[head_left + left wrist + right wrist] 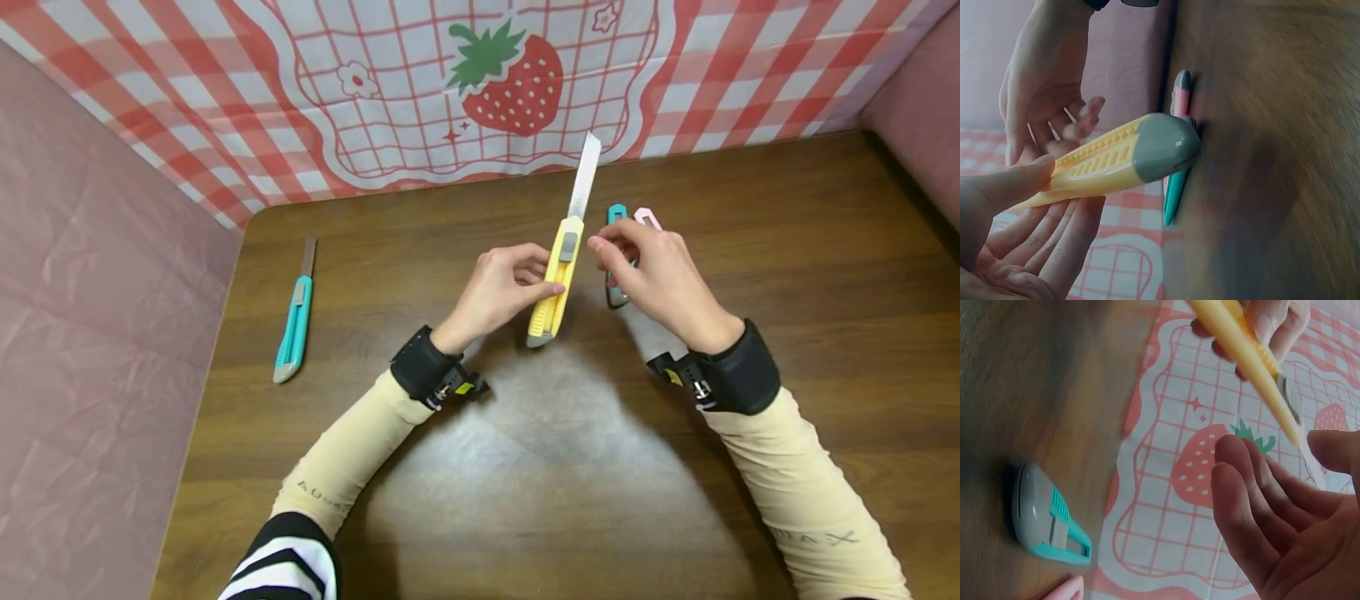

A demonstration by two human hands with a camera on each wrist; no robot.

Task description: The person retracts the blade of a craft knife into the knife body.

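Note:
Between thumb and fingers, my left hand (498, 287) pinches a yellow utility knife (562, 265) by its body, tilted and raised over the table. Its long blade (585, 177) is extended toward the back, with the grey slider (568, 247) far up the slot. The grey end cap (1166, 149) faces the left wrist view. My right hand (660, 271) hovers just right of the knife, fingers loosely bent and holding nothing; the right wrist view shows its fingers (1254, 515) apart from the knife. Behind that hand lie a teal utility knife (617, 213) and a pink one (647, 218), both partly hidden.
Another teal utility knife (296, 329) with its blade out lies at the left of the wooden table (480, 500). A red-and-white checked cloth with a strawberry (517, 87) hangs along the back edge. Pinkish surfaces (82, 333) flank the table.

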